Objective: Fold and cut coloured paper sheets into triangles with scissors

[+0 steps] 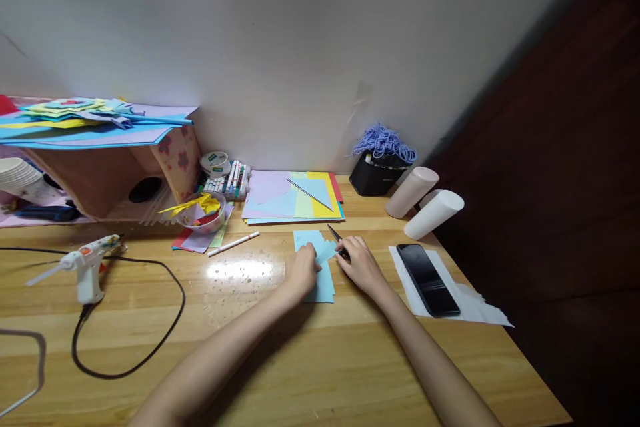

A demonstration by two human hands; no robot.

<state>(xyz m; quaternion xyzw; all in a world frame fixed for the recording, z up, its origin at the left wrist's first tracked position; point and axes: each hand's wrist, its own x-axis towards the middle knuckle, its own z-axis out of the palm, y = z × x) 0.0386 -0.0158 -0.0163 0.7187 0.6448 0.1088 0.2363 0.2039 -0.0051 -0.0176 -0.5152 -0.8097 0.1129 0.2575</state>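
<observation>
Head view. The person's left hand (303, 269) is placed on a light-blue sheet of paper (325, 285) with cut, stepped edges, its fingers curled over the surface; whether they pinch the sheet or only press it cannot be told. The sheet lies beneath and just right of that hand, between the two hands. The right hand (361, 265) is closed around a pair of dark-handled metal scissors (334, 233), the blades pointing away from the person, past the fingertips. Narrow light-blue paper strips (327, 249) fan out between the hands. The hands are near each other but apart.

Directly beyond the left hand lies a stack of lilac, blue, green, yellow and red sheets (265, 188). To the left of that hand are small dark specks (227, 290) scattered on the light wooden tabletop (300, 380), a slim white pen (233, 243) and, further off, a clear round plastic bowl (213, 223) containing yellow and red paper pieces. Well to the left of the hand stands a white glue gun (88, 277) with a black cable (183, 293).

To the right of the right hand, a black smartphone (429, 280) lies on a torn-edged white sheet (480, 307). Beyond that hand, to the right, are two white cylinders (412, 192) and a black container (373, 177) topped with blue-violet yarn (384, 141).
</observation>
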